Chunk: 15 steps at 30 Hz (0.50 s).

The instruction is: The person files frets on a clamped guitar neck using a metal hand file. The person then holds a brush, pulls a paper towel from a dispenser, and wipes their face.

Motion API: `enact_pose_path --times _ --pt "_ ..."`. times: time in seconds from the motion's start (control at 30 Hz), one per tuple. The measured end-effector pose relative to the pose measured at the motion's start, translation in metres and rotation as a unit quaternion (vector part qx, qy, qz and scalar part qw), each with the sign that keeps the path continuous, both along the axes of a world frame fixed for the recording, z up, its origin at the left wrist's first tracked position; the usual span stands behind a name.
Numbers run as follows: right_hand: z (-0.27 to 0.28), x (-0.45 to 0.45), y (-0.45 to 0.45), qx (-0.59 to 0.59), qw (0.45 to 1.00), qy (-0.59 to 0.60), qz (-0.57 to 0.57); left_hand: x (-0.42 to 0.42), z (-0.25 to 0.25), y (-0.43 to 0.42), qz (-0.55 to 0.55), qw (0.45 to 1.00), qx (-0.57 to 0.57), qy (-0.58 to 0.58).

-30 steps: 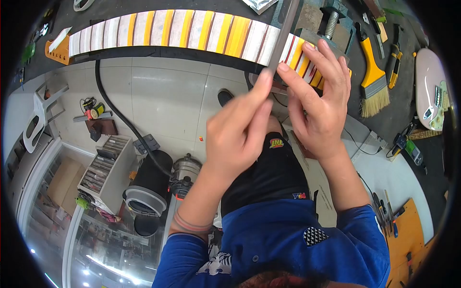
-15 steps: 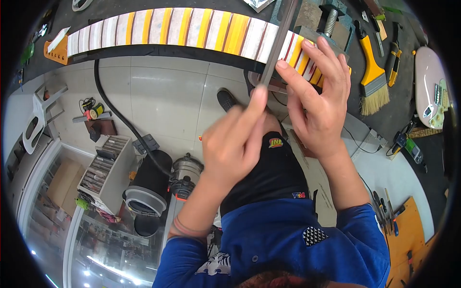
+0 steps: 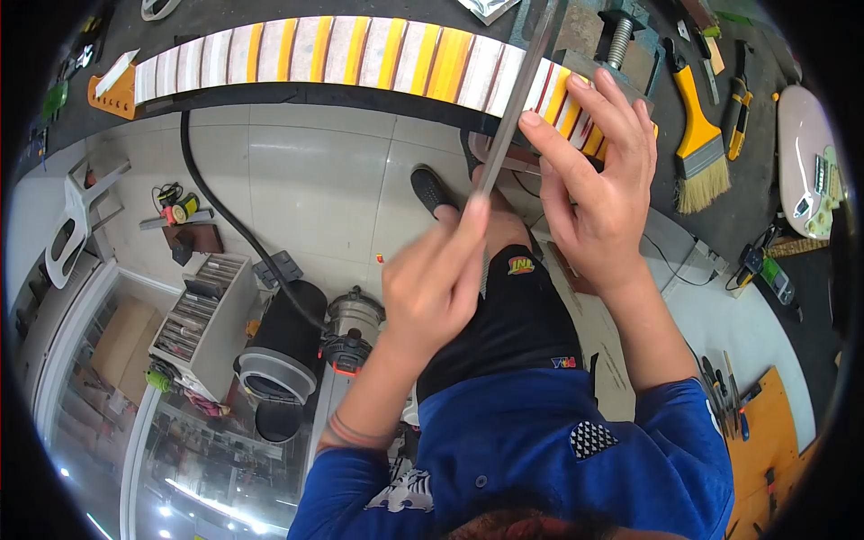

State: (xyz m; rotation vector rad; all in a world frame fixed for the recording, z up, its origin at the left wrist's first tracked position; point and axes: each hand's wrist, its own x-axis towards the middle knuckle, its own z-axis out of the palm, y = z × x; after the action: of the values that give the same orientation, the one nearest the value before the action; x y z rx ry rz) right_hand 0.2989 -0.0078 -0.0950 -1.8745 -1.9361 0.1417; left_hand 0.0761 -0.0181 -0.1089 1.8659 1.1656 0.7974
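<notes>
A long curved guitar neck [image 3: 328, 54] lies across the bench, its fingerboard covered in white and yellow tape strips with thin dark fret lines between. My left hand [image 3: 434, 274], a little blurred, is closed around the near end of a slim grey metal file [image 3: 510, 121]. The file slants away from me across the neck near its right part. On the right end of the neck rests my right hand [image 3: 598, 171], fingers spread, with one fingertip close beside the file. Whether that fingertip touches the file I cannot tell. The orange headstock [image 3: 112, 99] is at the far left.
A bench vise [image 3: 619, 40] stands behind the neck's right end. To its right lie a yellow brush [image 3: 697, 130], a yellow cutter knife [image 3: 740, 117] and a pale guitar body [image 3: 805, 162]. A black hose [image 3: 211, 202] hangs to the floor, near a shop vacuum [image 3: 283, 346].
My left hand has drawn the file slightly back toward my body. My right hand has stayed in nearly the same place on the neck. The whole view has shifted a little.
</notes>
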Motion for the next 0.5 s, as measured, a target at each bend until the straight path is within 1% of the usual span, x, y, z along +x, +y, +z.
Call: enact_pose_path --times 0.1,0.17,0.5 --pt "-0.002 0.0 0.001 0.008 1.0 0.003 0.003 -0.047 0.004 -0.054 -0.03 0.999 -0.001 0.03" --pt "-0.001 0.0 0.0 0.004 1.0 0.001 0.003 -0.06 0.004 -0.069 -0.033 0.999 -0.001 0.036" --pt "-0.001 0.002 0.0 0.002 1.0 -0.004 0.007 -0.056 -0.011 -0.062 -0.01 0.999 -0.014 -0.028"
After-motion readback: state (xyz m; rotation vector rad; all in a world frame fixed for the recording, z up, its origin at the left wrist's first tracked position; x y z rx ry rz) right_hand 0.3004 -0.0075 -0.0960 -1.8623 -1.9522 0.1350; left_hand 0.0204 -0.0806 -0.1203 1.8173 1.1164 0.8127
